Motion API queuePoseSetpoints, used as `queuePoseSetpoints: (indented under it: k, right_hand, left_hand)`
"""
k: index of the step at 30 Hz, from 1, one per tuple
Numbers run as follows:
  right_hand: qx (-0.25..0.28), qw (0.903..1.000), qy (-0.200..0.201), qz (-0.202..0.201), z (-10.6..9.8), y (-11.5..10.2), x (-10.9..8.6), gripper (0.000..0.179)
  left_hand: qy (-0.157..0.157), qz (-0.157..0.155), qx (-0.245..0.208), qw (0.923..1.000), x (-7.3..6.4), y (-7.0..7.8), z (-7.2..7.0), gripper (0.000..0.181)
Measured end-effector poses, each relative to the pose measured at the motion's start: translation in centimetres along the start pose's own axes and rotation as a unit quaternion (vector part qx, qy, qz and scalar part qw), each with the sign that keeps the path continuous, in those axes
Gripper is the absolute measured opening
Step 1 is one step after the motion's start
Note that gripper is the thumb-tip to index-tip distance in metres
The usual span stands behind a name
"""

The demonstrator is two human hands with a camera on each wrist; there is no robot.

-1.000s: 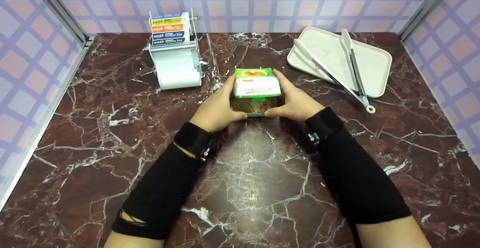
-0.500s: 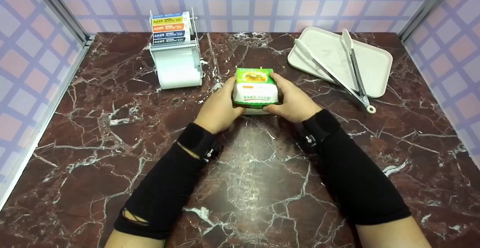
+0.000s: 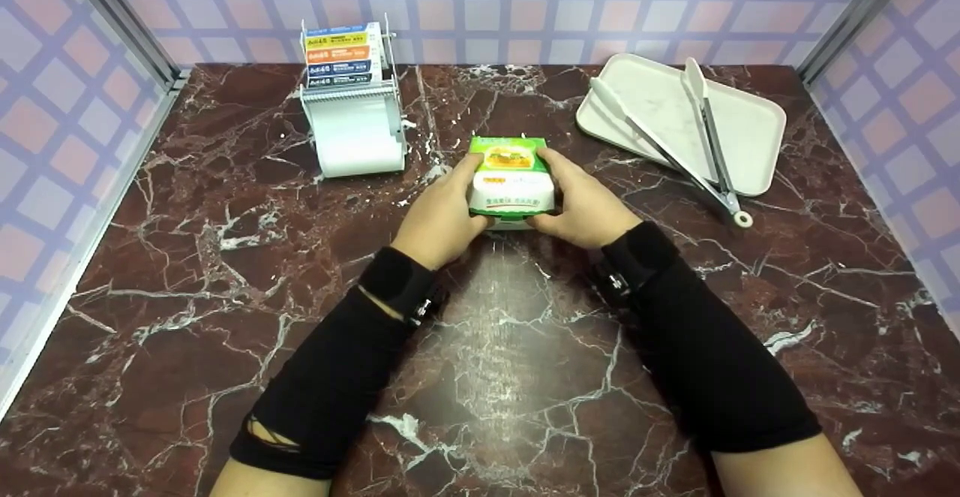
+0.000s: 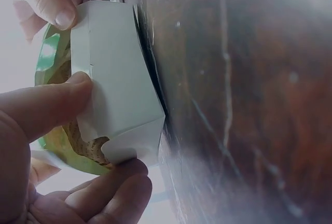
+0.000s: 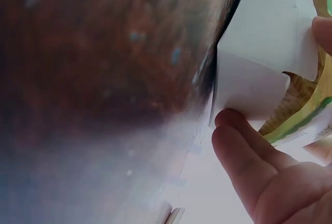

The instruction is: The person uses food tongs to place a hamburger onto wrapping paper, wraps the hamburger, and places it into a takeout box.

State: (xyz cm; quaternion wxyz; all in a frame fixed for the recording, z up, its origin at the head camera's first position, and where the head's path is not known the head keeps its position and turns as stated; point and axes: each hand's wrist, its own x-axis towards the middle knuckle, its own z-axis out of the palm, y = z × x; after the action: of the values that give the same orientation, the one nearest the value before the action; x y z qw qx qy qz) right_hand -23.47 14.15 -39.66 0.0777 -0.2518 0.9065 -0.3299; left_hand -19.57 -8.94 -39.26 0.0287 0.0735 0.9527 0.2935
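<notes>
A paper burger box with a green and white printed lid stands on the marble-patterned table in front of me. My left hand grips its left side, the thumb at the front edge and the fingers along the side. Opposite it, my right hand grips the right side in the same way. In the left wrist view, the box's plain white base sits low by the table, and brown printed paper shows in the gap under the lid. That gap shows in the right wrist view too, beside the right fingertips.
A white tray lies at the back right, with tongs across it, their handle end over its front edge. At the back left stands a rack holding several coloured boxes and a roll of white film.
The burger box's lid has come down over the front, hiding the brown paper from the head view. Both hands have shifted slightly along the sides and stay on the box.
</notes>
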Motion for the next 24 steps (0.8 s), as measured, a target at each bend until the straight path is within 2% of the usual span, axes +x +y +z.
queuePoseSetpoints:
  k: [6, 13, 24]
  right_hand:
    - [-0.013, 0.9999, -0.002, -0.004, 0.0, -0.1, -0.14, 0.102]
    - [-0.013, 0.9997, -0.011, 0.015, 0.01, -0.5, -0.3, 0.107]
    - [-0.027, 0.9996, -0.011, 0.008, 0.19, -0.52, -0.22, 0.097]
  left_hand:
    - [0.008, 0.006, 0.006, 0.9999, 0.02, -0.03, 0.13, 0.089]
    - [0.006, 0.004, 0.007, 0.9999, -0.04, 0.08, 0.2, 0.089]
    - [0.005, 0.01, 0.004, 0.9999, -0.13, 0.12, 0.25, 0.091]
